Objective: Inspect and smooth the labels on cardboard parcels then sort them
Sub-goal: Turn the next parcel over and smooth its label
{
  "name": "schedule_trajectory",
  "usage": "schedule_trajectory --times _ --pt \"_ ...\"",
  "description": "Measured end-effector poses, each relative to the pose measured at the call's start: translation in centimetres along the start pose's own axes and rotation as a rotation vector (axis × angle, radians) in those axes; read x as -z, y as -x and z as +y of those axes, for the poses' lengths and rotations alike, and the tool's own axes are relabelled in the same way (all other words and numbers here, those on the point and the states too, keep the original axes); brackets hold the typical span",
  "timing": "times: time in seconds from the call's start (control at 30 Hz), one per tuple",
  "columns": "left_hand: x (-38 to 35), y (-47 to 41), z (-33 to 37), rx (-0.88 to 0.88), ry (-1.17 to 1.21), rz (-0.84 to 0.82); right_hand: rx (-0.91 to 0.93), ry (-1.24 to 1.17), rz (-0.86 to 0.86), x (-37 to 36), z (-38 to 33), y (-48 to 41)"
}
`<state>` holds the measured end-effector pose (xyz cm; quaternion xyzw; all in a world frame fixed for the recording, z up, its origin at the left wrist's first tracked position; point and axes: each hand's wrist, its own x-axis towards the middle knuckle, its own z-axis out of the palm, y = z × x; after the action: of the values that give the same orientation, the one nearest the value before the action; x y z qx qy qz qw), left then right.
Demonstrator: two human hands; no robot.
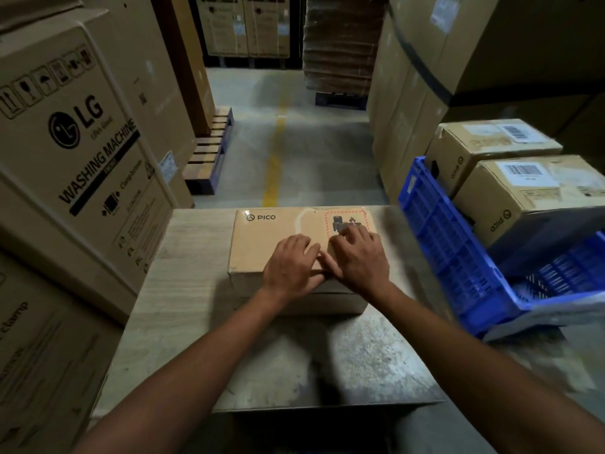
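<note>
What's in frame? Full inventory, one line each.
parcel: 1, brown, PICO print, on table under both grips
hazard label: 1, red-bordered, parcel top, far right corner
table: 1, grey, centre
crate: 1, blue, tilted, table's right
barcoded parcels: 2, brown, right, beyond crate
LG box: 1, brown, left
pallet: 1, wood and blue, floor left of aisle
floor line: 1, yellow, aisle
cardboard stack: 1, brown, far back
left grip: 1, flat on parcel top
right grip: 1, fingertips on hazard label

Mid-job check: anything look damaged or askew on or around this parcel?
Two things. The blue crate on the right sits steeply tipped, not level. On top of the parcel, a whitish scuffed patch beside the red-bordered label looks like torn tape or residue.
</note>
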<state>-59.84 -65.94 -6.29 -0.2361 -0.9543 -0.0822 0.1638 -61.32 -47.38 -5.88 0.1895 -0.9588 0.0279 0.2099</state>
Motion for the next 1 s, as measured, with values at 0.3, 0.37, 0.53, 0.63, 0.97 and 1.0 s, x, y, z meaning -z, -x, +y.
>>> schedule_trajectory --times 0.3,0.37,0.53,0.63,0.97,1.0 --pt "0.0 0.5 0.3 0.057 0.104 -0.052 -0.112 -0.147 0.125 -0.9 -0.8 1.3" --pt "0.3 0.7 -0.6 0.026 0.142 -0.043 -0.141 -0.203 0.088 -0.9 -0.5 1.7" --pt "1.0 0.2 -1.5 0.137 0.116 -0.182 -0.162 -0.100 -0.290 0.6 -1.0 0.5" --pt "1.1 -0.6 -1.2 0.254 0.068 -0.267 -0.149 -0.079 -0.329 1.1 -0.6 0.0" --pt "2.9 -0.8 -6.3 0.991 0.261 -0.142 -0.588 -0.253 -0.042 0.4 -1.4 0.6" --pt "2.9 -0.8 -6.3 1.005 0.298 -0.136 -0.669 -0.295 -0.099 0.7 -1.4 0.4"
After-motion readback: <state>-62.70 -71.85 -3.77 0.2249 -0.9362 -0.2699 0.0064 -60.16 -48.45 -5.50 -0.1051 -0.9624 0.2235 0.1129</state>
